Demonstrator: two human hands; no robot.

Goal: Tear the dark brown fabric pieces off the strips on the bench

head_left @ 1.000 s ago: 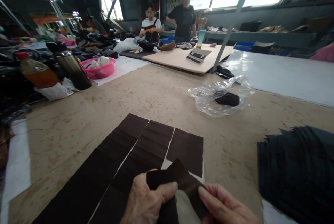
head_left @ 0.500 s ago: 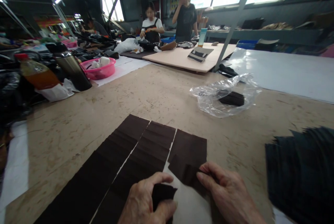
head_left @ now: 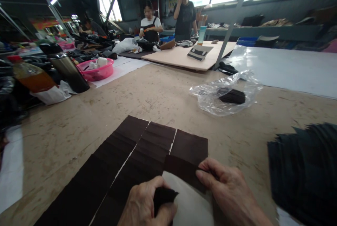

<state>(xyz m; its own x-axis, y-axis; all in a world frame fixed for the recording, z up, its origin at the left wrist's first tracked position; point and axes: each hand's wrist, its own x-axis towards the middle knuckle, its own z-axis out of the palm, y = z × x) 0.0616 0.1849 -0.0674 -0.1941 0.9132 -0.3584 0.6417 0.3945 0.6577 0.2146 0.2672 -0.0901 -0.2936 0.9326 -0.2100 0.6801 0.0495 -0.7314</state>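
Note:
Three rows of overlapping dark fabric pieces [head_left: 113, 155] lie side by side on the table, with thin pale lines between them. My right hand [head_left: 229, 189] pinches the right edge of a dark piece [head_left: 181, 170], which lies across the right-hand row, below its far piece [head_left: 192, 143]. A black bundle of pieces [head_left: 163, 198] is gripped between the thumb and fingers of my left hand [head_left: 147, 201]. Between my hands a pale sheet [head_left: 191, 198] shows below the dark piece. My palms hide the near ends of the rows.
A stack of dark pieces [head_left: 305, 166] stands at the right. A clear plastic bag [head_left: 207, 101] with black pieces lies farther back. Bottle [head_left: 31, 75], flask [head_left: 68, 70] and pink basin [head_left: 100, 71] stand at the left. Two people are behind the far board [head_left: 173, 55].
The dark piece in my right hand has turned and lies straighter across the right-hand row. My right hand has shifted slightly up and left; my left hand still grips the black bundle.

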